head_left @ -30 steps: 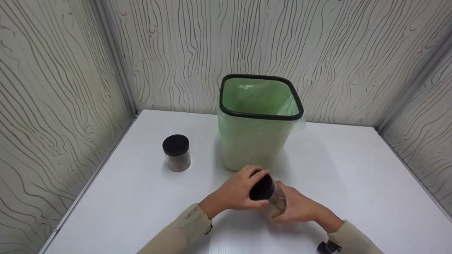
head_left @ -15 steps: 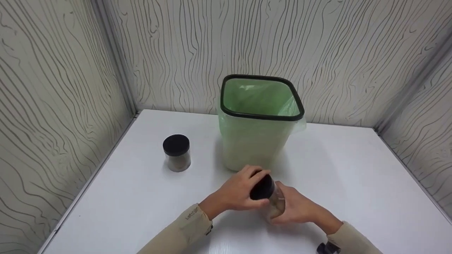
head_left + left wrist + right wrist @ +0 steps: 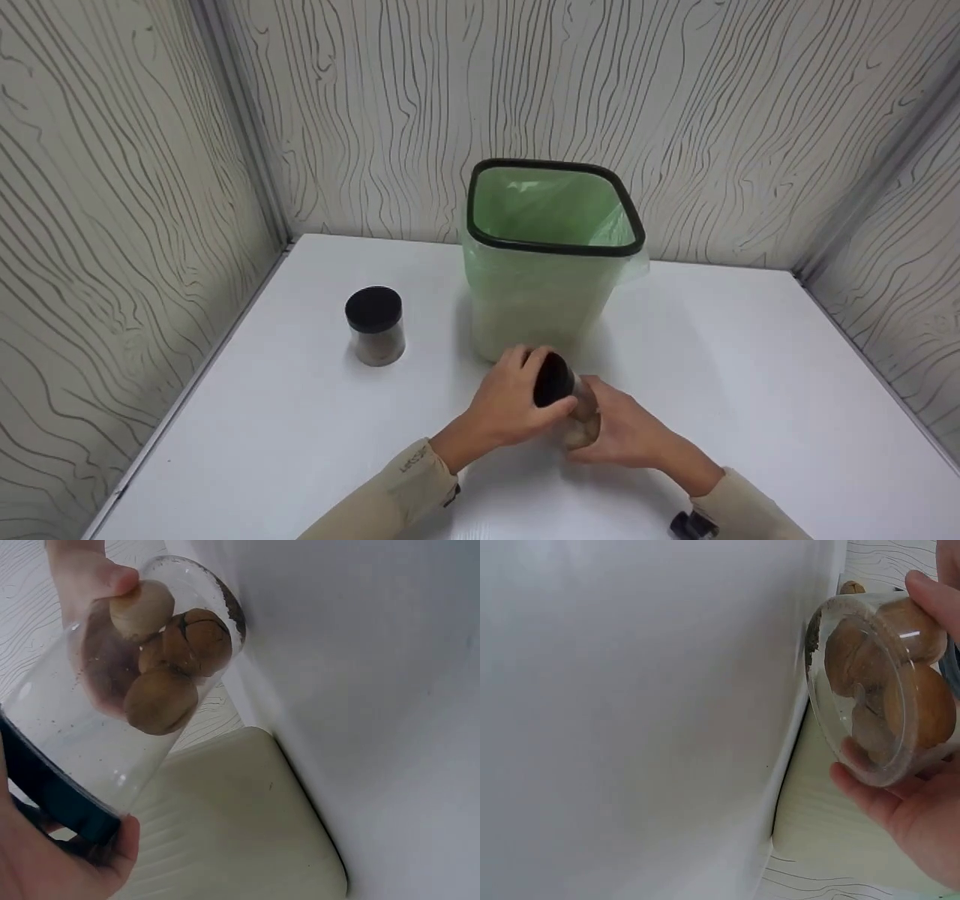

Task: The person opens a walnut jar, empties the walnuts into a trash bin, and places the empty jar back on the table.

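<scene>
Left hand (image 3: pixel 510 401) gripped the lid (image 3: pixel 553 381), right hand (image 3: pixel 626 427) held the jar (image 3: pixel 582 426) by its body. Jar was tilted, brown balls (image 3: pixel 199 641) inside, just in front of the bin (image 3: pixel 540 300). Bin stood near the back edge of the table (image 3: pixel 300 435); second jar (image 3: pixel 377 328) stood toward the left edge.

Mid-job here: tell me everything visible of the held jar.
The jar is a clear, smooth cylinder, plastic or glass, with a dark lid on. Several brown, roundish items lie inside toward the base; dark crumbs line part of the bottom edge. It is tilted, lid leftward, before the bin. The left hand grips the lid; the right hand holds the body. Table contact is unclear.
</scene>
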A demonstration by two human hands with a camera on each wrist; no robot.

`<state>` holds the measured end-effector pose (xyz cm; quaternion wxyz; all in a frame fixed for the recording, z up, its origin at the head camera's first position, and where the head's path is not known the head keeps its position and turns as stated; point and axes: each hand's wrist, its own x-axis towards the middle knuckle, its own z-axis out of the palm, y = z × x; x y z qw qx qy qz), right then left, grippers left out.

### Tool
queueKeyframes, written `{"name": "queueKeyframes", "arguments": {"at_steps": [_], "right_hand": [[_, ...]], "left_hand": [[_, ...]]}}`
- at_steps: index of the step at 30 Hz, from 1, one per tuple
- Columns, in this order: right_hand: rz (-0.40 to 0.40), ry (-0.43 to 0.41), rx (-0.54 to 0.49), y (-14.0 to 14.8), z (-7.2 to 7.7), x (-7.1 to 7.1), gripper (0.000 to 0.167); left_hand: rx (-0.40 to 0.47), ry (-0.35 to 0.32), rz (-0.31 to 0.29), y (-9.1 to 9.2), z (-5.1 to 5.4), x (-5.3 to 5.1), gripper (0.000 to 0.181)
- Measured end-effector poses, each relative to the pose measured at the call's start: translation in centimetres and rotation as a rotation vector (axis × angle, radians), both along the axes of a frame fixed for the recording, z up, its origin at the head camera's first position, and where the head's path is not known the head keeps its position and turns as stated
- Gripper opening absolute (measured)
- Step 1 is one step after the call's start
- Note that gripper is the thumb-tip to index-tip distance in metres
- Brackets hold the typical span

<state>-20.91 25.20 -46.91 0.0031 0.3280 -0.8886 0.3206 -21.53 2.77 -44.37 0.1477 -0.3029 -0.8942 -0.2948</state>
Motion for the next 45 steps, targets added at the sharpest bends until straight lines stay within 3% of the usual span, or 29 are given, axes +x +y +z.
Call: {"name": "queueKeyframes", "arguments": {"at_steps": [4, 8, 13, 17, 23, 32, 41, 45], "right_hand": [[0.005, -0.059, -0.024, 0.2, 0.1, -0.2, 0.089], [0.025, -0.127, -0.048, 0.6, 0.0, -0.5, 0.087], [0.059, -0.16, -0.044, 0.9, 0.1, -0.7, 0.084], [0.067, -0.165, -0.035, 0.9, 0.2, -0.7, 0.083], [0.067, -0.153, -0.026, 0.9, 0.2, -0.6, 0.084], [0.064, -0.152, -0.029, 0.8, 0.0, -0.6, 0.086], [0.044, -0.151, -0.032, 0.7, 0.0, -0.4, 0.087], [0.05, -0.148, -0.036, 0.8, 0.0, -0.4, 0.088]], "left_hand": [[-0.017, -0.076, -0.015, -0.1, 0.3, 0.2, 0.082], [0.016, -0.154, -0.139, -0.8, 0.4, 0.0, 0.089], [0.007, -0.137, -0.305, -1.8, 0.4, -0.7, 0.093], [-0.023, -0.117, -0.335, -2.2, 0.4, -1.1, 0.094], [-0.016, -0.116, -0.304, -2.2, 0.1, -1.1, 0.094], [0.035, -0.105, -0.208, -1.5, -0.2, -0.6, 0.09], [0.05, -0.158, -0.078, -0.7, 0.0, 0.3, 0.09], [0.018, -0.165, -0.01, -0.3, 0.3, 0.6, 0.095]]}}
